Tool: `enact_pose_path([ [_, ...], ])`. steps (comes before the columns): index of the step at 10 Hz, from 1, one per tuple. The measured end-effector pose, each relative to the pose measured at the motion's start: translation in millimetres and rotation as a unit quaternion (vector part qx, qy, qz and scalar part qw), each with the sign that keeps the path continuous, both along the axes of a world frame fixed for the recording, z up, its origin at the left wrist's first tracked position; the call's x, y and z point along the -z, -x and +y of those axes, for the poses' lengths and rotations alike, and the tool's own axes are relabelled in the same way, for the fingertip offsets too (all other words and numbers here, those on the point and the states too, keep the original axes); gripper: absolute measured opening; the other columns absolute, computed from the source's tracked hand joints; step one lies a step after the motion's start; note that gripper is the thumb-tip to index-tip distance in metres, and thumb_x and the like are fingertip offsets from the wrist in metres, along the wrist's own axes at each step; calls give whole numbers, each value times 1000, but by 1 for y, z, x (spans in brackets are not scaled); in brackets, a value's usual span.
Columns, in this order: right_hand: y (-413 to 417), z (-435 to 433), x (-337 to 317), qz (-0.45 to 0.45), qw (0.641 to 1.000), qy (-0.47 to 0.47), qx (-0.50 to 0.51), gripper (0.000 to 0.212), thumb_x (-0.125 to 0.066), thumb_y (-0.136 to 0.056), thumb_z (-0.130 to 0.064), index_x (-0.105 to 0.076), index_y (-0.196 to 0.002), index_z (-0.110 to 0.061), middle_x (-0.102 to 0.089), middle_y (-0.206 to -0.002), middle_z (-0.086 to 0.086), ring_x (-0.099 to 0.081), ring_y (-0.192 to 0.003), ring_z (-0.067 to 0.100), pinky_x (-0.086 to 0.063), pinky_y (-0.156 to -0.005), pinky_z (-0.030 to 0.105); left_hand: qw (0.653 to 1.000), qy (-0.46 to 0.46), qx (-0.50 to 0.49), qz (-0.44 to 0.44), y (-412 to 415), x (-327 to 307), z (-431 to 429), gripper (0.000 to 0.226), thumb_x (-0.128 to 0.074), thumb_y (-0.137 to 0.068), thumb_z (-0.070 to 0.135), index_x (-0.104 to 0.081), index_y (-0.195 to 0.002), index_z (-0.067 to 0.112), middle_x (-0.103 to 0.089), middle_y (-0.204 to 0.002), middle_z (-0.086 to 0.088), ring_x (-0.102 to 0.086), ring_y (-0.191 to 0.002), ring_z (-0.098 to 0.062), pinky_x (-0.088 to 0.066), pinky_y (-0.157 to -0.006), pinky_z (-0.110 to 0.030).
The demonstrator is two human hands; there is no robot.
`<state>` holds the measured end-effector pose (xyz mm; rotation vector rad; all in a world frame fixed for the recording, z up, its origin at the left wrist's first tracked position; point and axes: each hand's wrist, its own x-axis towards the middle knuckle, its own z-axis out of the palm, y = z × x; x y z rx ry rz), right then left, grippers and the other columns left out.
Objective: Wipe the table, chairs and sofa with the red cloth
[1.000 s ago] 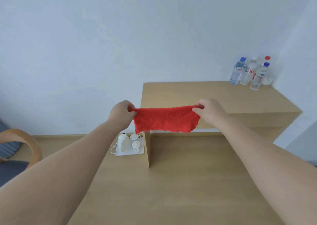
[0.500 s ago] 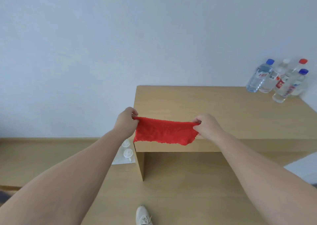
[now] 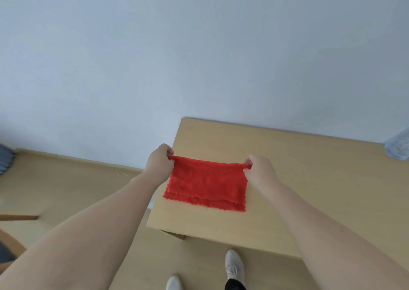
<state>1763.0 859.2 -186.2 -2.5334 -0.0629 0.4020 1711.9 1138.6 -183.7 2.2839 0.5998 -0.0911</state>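
Observation:
The red cloth (image 3: 207, 184), folded double, hangs stretched between my hands over the left part of the light wooden table (image 3: 309, 179). My left hand (image 3: 159, 165) pinches its upper left corner and my right hand (image 3: 259, 171) pinches its upper right corner. The cloth's lower edge lies on or just above the tabletop; I cannot tell whether it touches. A wooden chair (image 3: 13, 243) with a dark seat shows only in part at the left edge.
A clear water bottle (image 3: 398, 148) stands at the table's far right, cut off by the frame. The table backs against a pale wall (image 3: 199, 57). My white shoes (image 3: 234, 265) stand on the wooden floor (image 3: 66, 185) at the table's front edge.
I have stepped closer, and the view has tilted down over the table. Both hands have carried the stretched cloth forward and down over the tabletop. The white tray of cups has left the view.

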Motion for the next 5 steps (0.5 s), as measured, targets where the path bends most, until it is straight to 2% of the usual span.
enact_pose_path([
  [2, -78, 4, 42, 21, 993, 61, -100, 20, -62, -87, -15, -61, -107, -15, -65, -111, 5, -58, -104, 23, -40, -78, 25, 997, -10, -62, 45, -51, 33, 2, 19, -53, -86, 4, -51, -98, 19, -61, -100, 0, -57, -84, -18, -42, -65, -28],
  [3, -101, 6, 52, 31, 986, 92, -138, 26, -58, -89, -16, -61, -115, -15, -63, -117, 3, -58, -109, 22, -44, -88, 27, 994, -26, -81, 62, -62, 37, -1, 21, -54, -83, 14, -50, -100, 26, -60, -102, 10, -60, -84, -12, -50, -77, -36],
  [4, -104, 15, 50, 26, 977, 132, -163, 31, -51, -88, -14, -62, -117, -20, -63, -118, 0, -59, -109, 21, -45, -87, 28, 993, -18, -87, 80, -48, 34, -3, 25, -51, -80, 13, -50, -100, 29, -59, -103, 12, -59, -90, -14, -47, -91, -44],
  [5, -109, 30, 41, 2, 976, 126, -175, 33, -50, -86, -13, -64, -115, -19, -63, -117, 1, -59, -108, 21, -46, -87, 29, 992, -5, -105, 65, -43, 28, 6, 29, -50, -81, 10, -53, -108, 22, -60, -107, 9, -58, -92, -15, -49, -84, -36],
])
